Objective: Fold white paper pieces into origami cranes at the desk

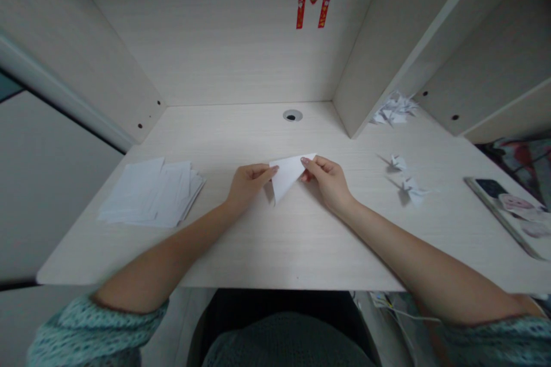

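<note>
A white sheet of paper (286, 176), folded into a triangle, is held just over the middle of the desk with one point toward me. My left hand (253, 179) pinches its upper left corner, thumb on top. At the upper right corner, my right hand (326, 176) grips it between thumb and fingers. Part of each hand's fingers is hidden behind the paper. To the left lies a loose stack of white paper sheets (150, 192). Two small folded paper cranes, one at the back (398, 163) and one nearer (413, 190), stand to the right.
A heap of folded white paper pieces (395, 109) sits behind the upright divider (365, 86) at the back right. A phone in a picture case (512, 212) lies at the desk's right. The desk (241, 258) has a round cable hole (293, 116) near its back panel.
</note>
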A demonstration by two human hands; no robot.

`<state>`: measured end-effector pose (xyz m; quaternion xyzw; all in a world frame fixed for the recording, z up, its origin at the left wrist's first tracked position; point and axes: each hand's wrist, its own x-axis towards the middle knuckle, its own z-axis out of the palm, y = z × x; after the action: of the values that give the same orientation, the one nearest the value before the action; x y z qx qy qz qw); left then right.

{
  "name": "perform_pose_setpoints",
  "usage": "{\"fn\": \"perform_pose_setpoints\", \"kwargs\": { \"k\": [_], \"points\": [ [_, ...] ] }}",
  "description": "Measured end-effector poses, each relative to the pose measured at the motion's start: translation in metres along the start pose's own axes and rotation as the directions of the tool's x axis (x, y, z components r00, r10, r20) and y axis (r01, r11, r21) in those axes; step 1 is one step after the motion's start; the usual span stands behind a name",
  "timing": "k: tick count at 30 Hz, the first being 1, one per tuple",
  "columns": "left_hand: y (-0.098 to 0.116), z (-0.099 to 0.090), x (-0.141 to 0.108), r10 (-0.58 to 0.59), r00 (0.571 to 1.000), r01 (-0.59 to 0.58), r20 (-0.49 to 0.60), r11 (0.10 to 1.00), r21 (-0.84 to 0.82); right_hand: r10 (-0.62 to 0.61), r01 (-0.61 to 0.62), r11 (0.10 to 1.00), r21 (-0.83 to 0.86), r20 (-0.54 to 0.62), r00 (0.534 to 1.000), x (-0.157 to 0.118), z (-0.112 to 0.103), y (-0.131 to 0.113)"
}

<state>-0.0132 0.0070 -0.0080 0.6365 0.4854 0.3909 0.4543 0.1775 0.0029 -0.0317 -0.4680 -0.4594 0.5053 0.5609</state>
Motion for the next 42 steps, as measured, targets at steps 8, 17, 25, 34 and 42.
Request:
{"fn": "perform_pose_setpoints", "kwargs": {
  "k": [8, 17, 25, 34, 42],
  "points": [
    [-0.002, 0.003, -0.002, -0.023, 1.0, 0.023, 0.009, 0.998, -0.064, 0.082, -0.083, 0.996, 0.007, 0.078, 0.994, -0.001, 0.003, -0.002],
    [-0.004, 0.002, 0.001, -0.052, 0.995, 0.054, 0.08, 0.998, -0.032, 0.068, -0.059, 0.987, -0.15, 0.056, 0.996, -0.003, 0.002, 0.001],
    [-0.005, 0.004, -0.002, -0.026, 0.999, 0.024, 0.02, 0.998, 0.054, 0.063, -0.052, 0.996, -0.071, 0.158, 0.985, -0.008, 0.009, -0.006],
    [-0.001, 0.004, -0.004, 0.022, 0.999, -0.022, -0.045, 1.0, -0.007, 0.112, -0.081, 0.974, -0.209, 0.142, 0.983, -0.01, 0.007, -0.012],
    [-0.002, 0.0, 0.001, 0.008, 0.993, -0.012, -0.119, 0.999, -0.039, 0.11, -0.074, 0.981, -0.179, 0.203, 0.973, -0.004, 0.005, -0.009]
  ]
}}
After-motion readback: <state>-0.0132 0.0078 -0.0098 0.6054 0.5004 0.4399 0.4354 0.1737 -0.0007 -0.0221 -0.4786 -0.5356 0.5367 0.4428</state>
